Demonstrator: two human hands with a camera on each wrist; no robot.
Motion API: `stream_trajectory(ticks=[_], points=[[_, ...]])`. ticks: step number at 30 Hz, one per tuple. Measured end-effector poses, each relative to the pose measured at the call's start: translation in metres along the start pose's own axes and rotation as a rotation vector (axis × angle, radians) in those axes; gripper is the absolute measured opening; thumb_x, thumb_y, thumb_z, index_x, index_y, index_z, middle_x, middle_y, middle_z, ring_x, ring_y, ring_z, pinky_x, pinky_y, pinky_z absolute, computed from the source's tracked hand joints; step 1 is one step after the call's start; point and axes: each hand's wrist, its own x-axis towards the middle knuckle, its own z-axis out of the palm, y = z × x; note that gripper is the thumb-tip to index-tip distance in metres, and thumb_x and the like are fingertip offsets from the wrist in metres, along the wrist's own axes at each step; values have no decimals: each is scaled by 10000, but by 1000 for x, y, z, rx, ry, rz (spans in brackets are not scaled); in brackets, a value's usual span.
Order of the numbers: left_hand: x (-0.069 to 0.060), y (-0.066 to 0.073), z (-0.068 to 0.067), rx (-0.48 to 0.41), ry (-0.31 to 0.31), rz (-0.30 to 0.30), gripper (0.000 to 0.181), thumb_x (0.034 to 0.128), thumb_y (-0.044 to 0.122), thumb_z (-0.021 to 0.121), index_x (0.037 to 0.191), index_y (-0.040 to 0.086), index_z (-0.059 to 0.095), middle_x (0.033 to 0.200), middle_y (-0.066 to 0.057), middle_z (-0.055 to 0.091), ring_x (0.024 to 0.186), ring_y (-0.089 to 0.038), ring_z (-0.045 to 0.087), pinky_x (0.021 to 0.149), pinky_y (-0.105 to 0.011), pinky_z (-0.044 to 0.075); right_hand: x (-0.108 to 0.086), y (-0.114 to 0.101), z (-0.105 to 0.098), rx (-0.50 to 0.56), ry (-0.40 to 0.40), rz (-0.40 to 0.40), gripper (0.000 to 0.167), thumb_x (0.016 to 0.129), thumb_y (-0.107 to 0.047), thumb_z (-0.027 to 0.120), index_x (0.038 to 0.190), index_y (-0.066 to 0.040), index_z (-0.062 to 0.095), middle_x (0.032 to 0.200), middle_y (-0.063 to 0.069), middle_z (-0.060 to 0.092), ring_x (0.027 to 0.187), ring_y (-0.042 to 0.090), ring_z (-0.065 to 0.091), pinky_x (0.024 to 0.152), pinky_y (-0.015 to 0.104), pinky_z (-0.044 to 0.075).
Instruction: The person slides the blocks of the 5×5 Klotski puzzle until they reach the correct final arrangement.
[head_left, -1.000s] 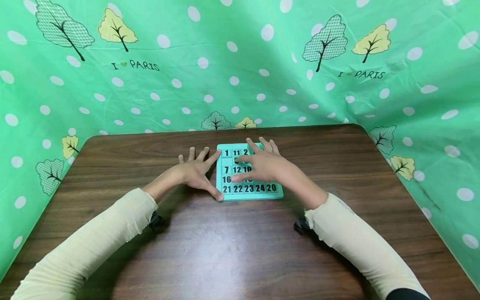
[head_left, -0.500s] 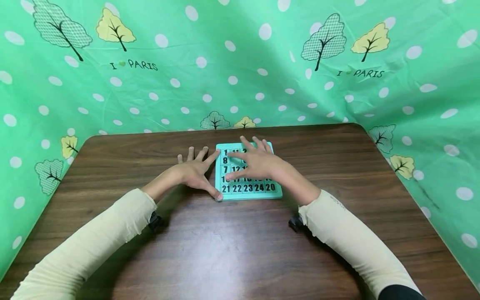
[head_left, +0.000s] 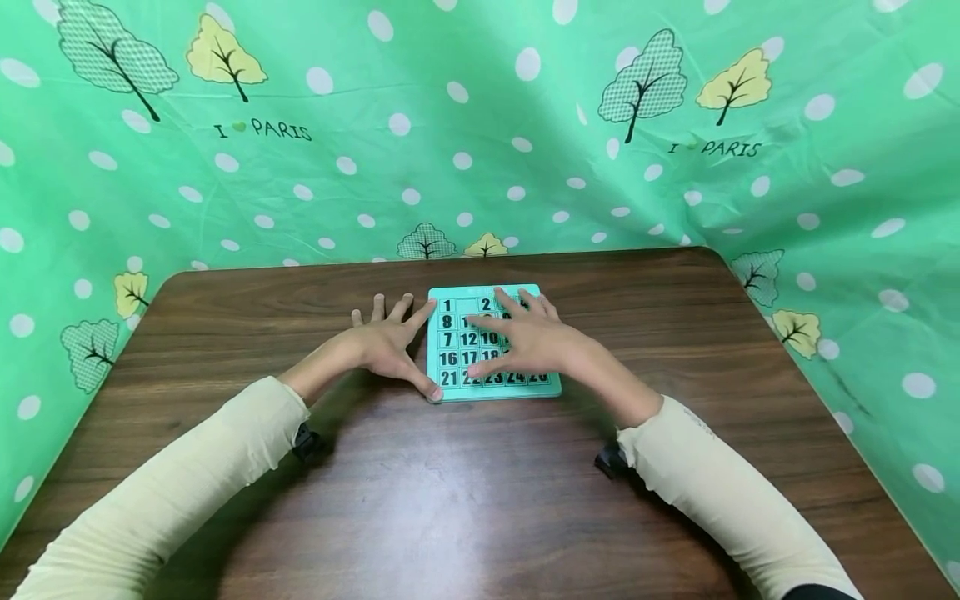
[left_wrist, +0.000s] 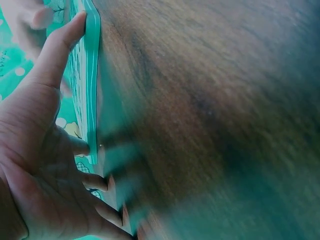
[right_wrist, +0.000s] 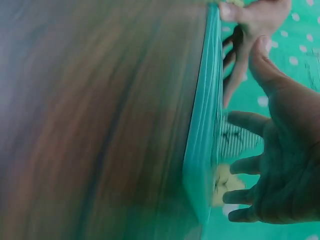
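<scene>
A turquoise number sliding puzzle (head_left: 448, 350) lies flat at the table's far middle. In its top row a gap shows between the 1 and the 2; several tiles on the right are hidden. My left hand (head_left: 386, 346) spreads along the puzzle's left side, thumb on the near corner and index finger at the far corner. Over the tiles is my right hand (head_left: 540, 340), fingers spread and straight, its index fingertip at a partly covered tile in the second row. Both wrist views show the puzzle's side edge (left_wrist: 92, 90), (right_wrist: 202, 115).
The brown wooden table (head_left: 405, 492) has a green dotted cloth (head_left: 420, 100) with trees hanging behind and beside it. Pale sleeves (head_left: 195, 467) cover both forearms, with a dark wrist device (head_left: 611, 460) below each.
My right hand moved left over the tiles, then back right and nearer. Tile 11 has left its top-row place, where a gap now shows. My left hand keeps its place on the puzzle.
</scene>
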Motion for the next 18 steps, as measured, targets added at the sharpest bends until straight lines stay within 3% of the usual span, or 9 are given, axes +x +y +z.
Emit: stream_trajectory(ticks=[4,8,18], points=[[1,1,1,-13,11,17,1585,711,865,907,1823,361,-104,1906,-192,-141,1678,-636,-235,1263,-921,-80,-5,22,-7,38,52,27,986,957,-807,725,1776,-381,379,1916,193,-45,1745,587,-30,1384,771,-30],[3,0,2,-20,10,17,1589,709,858,913,1823,363,-106,1905,-196,-143,1674,-637,-243,1259,-921,-93,0,35,-9,31,55,34,973,948,-818,727,1760,-379,420,1914,208,-36,1740,601,-24,1379,779,-24],[1,-2,1,-8,2,9,1575,725,867,897,1824,353,-106,1904,-193,-151,1678,-629,-244,1266,-915,-86,25,10,-9,-8,9,-18,981,947,-825,723,1765,-389,403,1914,197,-48,1748,580,-52,1389,757,-52]])
